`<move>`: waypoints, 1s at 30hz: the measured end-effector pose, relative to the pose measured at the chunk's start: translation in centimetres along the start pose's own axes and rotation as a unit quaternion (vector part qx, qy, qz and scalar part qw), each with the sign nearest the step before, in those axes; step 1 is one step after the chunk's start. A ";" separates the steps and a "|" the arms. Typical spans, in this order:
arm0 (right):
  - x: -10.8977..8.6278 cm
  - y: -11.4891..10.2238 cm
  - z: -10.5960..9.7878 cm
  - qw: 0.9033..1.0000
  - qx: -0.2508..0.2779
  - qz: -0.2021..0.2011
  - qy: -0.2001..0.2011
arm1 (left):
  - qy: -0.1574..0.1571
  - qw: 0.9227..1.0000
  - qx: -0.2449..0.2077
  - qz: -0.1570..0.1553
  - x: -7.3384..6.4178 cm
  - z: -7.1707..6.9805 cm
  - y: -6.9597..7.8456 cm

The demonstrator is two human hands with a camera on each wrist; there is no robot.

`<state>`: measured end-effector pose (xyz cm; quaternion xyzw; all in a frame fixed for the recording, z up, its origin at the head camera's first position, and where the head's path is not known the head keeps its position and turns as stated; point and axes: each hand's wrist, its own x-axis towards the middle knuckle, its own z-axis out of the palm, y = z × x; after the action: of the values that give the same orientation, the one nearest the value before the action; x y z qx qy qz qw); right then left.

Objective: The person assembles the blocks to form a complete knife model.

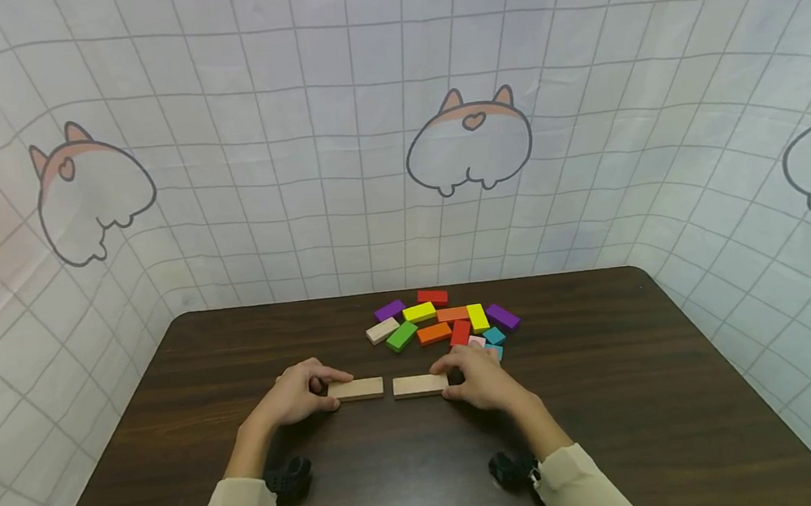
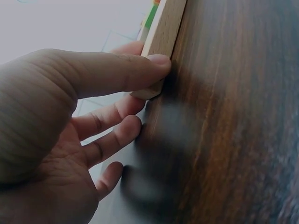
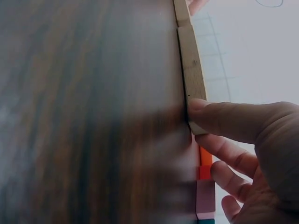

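Two plain wooden blocks lie end to end on the dark table, a narrow gap between them in the head view. My left hand (image 1: 300, 393) pinches the outer end of the left wooden block (image 1: 360, 388), thumb on its near side and forefinger on the far side. In the left wrist view the thumb (image 2: 126, 71) presses the block's face while the other fingers hang loosely below. At the opposite side my right hand (image 1: 482, 376) pinches the outer end of the right wooden block (image 1: 417, 386). The right wrist view shows its thumb (image 3: 224, 114) on that block's side.
Behind the wooden blocks lies a loose cluster of coloured blocks, among them a green block (image 1: 402, 336), a yellow block (image 1: 419, 312) and a purple block (image 1: 503, 317). The pink block (image 1: 476, 342) sits close behind my right hand. A white gridded curtain (image 1: 324, 171) surrounds the table (image 1: 610, 396).
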<state>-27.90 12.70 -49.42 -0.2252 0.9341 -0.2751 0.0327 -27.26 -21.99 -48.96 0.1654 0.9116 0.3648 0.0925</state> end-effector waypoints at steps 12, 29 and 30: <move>1.0 -0.5 0.7 1.000 -0.004 0.000 0.000 | -0.002 1.000 -0.006 -0.002 -0.1 0.0 0.0; 1.8 -1.4 0.9 1.000 -0.006 -0.005 -0.004 | 0.009 1.000 0.007 0.003 0.2 -0.5 -0.5; 1.8 -1.4 0.9 1.000 -0.006 -0.006 -0.004 | 0.010 1.000 0.008 0.003 0.2 -0.5 -0.6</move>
<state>-28.77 10.39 -49.31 -0.2324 0.9342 -0.2687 0.0329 -27.72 -22.64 -48.99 0.1650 0.9148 0.3595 0.0812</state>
